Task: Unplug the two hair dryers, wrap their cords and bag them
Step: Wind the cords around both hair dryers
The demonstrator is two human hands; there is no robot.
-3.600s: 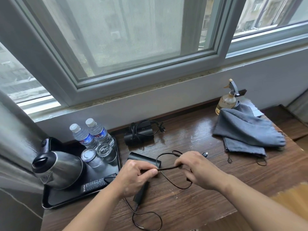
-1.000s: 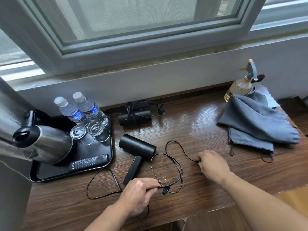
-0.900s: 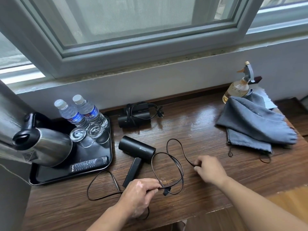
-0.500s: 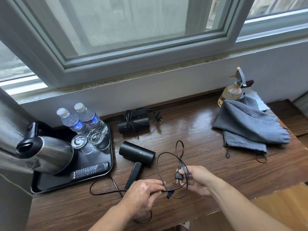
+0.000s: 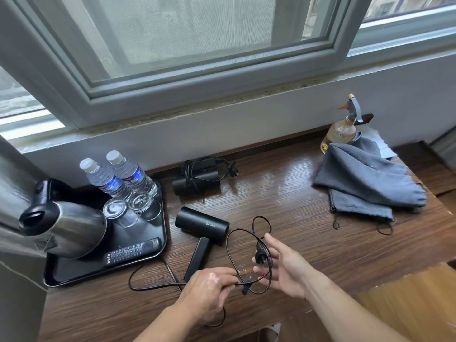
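The right hand [image 5: 287,270], which a second ago was reaching out along the surface [image 5: 283,198] for the far end of the cord [image 5: 228,250], has come back in with the plug [image 5: 261,254]. It now faces the left hand [image 5: 209,291] across a raised loop. Its fingers [image 5: 274,244] are spread and nearly straight. The plug sits against them, but I cannot tell whether it rests on a finger or only hangs from the loop in front of the palm. The left hand's fingers [image 5: 228,280] are curled, pinching the cord where the loop crosses itself, just off the end of the dryer's handle.

This hair dryer [image 5: 202,224] lies on the surface between the black tray [image 5: 161,243] and the hands, its barrel pointing right and its handle towards the person. More cord trails in a slack curve on the wood to the left and under the left wrist. The other hair dryer [image 5: 196,180] sits at the back against the wall with its cord already wound round it. The grey-blue drawstring bags [image 5: 365,183] lie well apart to the right, beside a spray bottle [image 5: 341,130].

With the plug end in hand, the whole cord is free, so the winding on this second dryer can probably start in earnest. The slack on the left is not yet gathered, and nothing is bagged.
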